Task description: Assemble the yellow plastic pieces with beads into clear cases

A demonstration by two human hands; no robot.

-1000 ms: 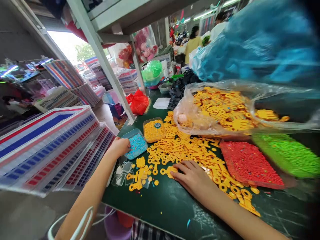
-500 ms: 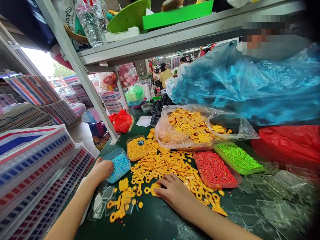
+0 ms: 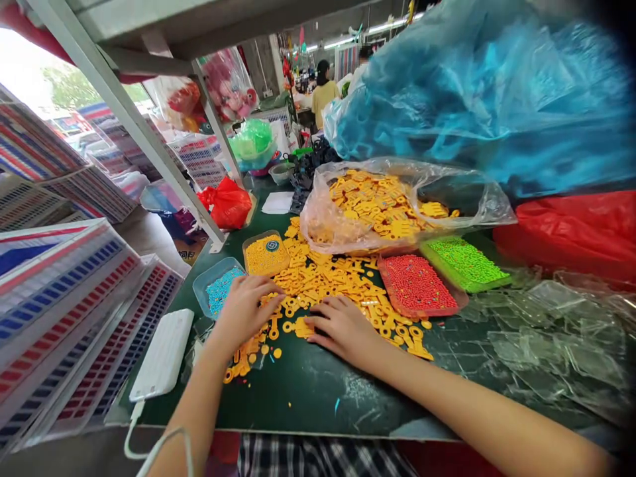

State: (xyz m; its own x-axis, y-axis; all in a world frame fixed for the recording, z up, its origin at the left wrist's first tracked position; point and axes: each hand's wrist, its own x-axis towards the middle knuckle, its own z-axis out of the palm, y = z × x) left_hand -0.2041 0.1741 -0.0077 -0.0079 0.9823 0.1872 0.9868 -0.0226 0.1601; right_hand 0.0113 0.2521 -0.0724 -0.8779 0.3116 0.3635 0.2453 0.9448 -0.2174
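My right hand (image 3: 342,329) rests low over the table, its fingertips and thumb closed on the edge of a yellow plastic piece with a ring end (image 3: 299,326). Just left of it, my left hand (image 3: 250,303) hovers with thumb and index finger brought close together; anything between them is too small to make out. Behind that hand stands a clear tub of blue beads (image 3: 216,291), partly covered by it. A tub of yellow beads (image 3: 267,255) is beside it. Loose yellow plastic pieces (image 3: 328,275) lie in a heap beyond both hands.
To the right are tubs of red beads (image 3: 417,283) and green beads (image 3: 467,260), then clear plastic sheets (image 3: 556,331). A bag of yellow pieces (image 3: 377,199) sits behind. A white power bank (image 3: 163,354) with a cable lies at left, near plastic crates (image 3: 74,318) and a shelf post (image 3: 134,119).
My left hand has left the blue bead tub and moved right, toward my right hand. My right hand stays at the yellow piece. The view has tilted down, revealing the power bank.
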